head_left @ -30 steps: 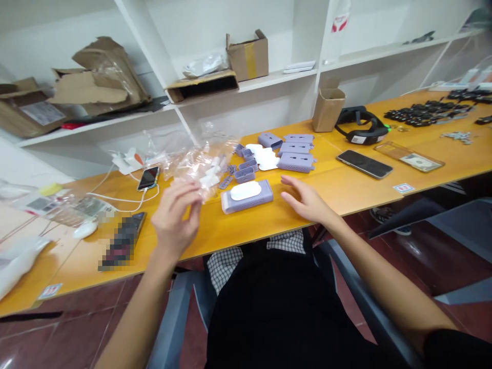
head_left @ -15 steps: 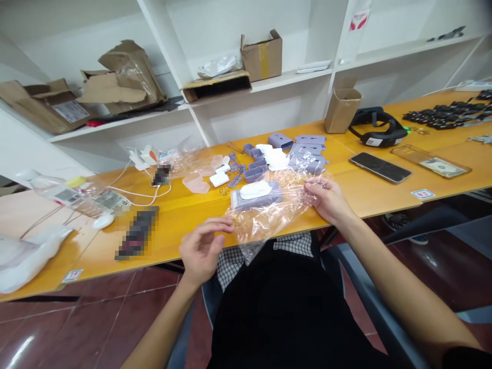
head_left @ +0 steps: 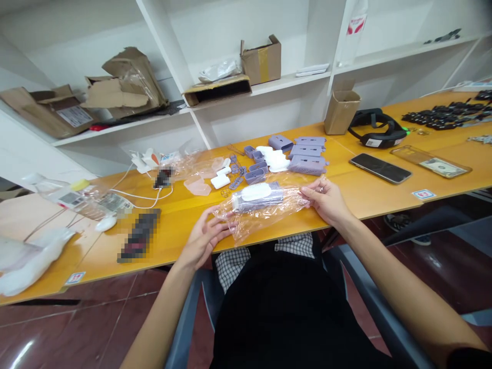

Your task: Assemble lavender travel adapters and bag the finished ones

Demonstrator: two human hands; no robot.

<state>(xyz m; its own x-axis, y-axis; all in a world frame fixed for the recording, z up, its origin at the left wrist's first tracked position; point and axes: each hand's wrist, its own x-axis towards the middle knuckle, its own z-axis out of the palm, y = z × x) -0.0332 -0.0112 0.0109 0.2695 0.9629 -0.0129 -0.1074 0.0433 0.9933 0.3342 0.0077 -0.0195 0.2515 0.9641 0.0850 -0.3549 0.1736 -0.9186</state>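
Note:
A clear plastic bag point(head_left: 251, 225) lies at the table's near edge, between my hands. Inside it, or under its film, sits a grey-purple plastic case point(head_left: 271, 201) with a white oval piece point(head_left: 257, 192) on top. My right hand point(head_left: 326, 202) pinches the bag's right end between thumb and fingers. At the left end, my left hand point(head_left: 203, 237) has its curled fingers around the film's edge. Just beyond the bag are small purple cups point(head_left: 255, 176), white plastic parts point(head_left: 277, 160) and larger purple housings point(head_left: 307, 164).
A phone point(head_left: 380, 168), a clear phone case point(head_left: 430, 161) and a black headset point(head_left: 378, 128) lie to the right. On the left are a plastic bottle point(head_left: 82, 197), white cables and a pixelated dark object point(head_left: 139, 236). Shelves with cardboard boxes point(head_left: 261, 60) stand behind the table.
My left hand has moved onto the bag's left end, its fingers now on the film. The bag's hanging lower part has come up onto the table, and the film is drawn flatter.

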